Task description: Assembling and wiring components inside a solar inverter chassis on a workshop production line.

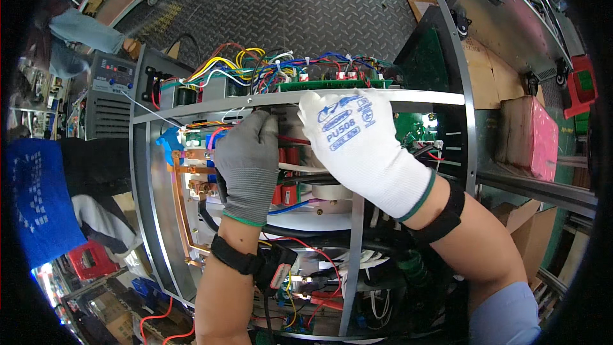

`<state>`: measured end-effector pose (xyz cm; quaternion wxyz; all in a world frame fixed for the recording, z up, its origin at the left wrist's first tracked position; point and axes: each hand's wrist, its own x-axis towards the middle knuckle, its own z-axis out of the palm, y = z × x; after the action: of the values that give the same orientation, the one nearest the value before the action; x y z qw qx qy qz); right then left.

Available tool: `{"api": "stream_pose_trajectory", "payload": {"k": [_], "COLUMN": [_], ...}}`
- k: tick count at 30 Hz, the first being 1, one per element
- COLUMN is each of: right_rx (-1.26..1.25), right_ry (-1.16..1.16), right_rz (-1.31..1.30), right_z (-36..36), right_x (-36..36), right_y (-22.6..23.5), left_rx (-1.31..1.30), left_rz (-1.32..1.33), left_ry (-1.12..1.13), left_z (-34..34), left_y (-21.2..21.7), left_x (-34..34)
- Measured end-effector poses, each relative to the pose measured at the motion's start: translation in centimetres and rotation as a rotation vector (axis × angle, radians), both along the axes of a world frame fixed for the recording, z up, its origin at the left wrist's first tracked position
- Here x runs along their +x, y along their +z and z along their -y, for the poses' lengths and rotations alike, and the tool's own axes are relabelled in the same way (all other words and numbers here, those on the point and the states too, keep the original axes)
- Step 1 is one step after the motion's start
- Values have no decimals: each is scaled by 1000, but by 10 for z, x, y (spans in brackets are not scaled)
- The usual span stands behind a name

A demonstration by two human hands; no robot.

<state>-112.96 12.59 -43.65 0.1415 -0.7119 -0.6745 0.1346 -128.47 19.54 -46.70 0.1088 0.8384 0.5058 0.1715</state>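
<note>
Both my hands reach into an open metal-framed electrical cabinet (469,153), just below its upper crossbar (268,99). My left hand (248,156), in a grey glove, has its fingers pressed together; whatever lies at the tips is hidden under the bar. My right hand (357,147) wears a white glove and is curled, with its fingertips out of sight. Between the hands are red cylindrical parts (288,193) and a white wire. Copper bars (179,207) run left of my left hand. A green circuit board (338,85) with bundled coloured wires (236,64) lies beyond the crossbar.
Thick black cables (370,237) and an upright metal strut (353,268) fill the near part. A grey unit with a display (113,92) stands left, beside another person's blue garment (41,191). At right are a pink-wrapped box (529,137), cardboard (488,73) and red bins (580,86).
</note>
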Motion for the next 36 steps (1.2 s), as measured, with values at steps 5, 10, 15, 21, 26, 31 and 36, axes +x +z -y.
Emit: {"api": "stream_pose_trajectory", "payload": {"k": [5, 10, 15, 21, 26, 31, 36], "right_rx": [79, 166, 262, 171, 143, 31, -218], "right_ry": [-12, -22, -29, 8, -101, 121, 125], "right_rz": [7, 5, -10, 105, -120, -43, -8], "right_z": [1, -5, -5, -2, 5, 0, -10], "right_x": [-6, -14, -19, -13, -2, -2, -19], "right_y": [-15, -26, -35, -2, 20, 21, 14], "left_rx": [-7, -6, -111, -19, -135, -185, -78], "left_rz": [95, 114, 188, 179, 399, 269, 96], "left_ry": [-10, 2, -10, -49, 0, -108, -204], "left_z": [3, 1, -2, -9, -6, -6, -20], "left_y": [1, 4, 9, 7, 18, 36, 40], "left_x": [2, 2, 3, 5, -6, -37, -50]}}
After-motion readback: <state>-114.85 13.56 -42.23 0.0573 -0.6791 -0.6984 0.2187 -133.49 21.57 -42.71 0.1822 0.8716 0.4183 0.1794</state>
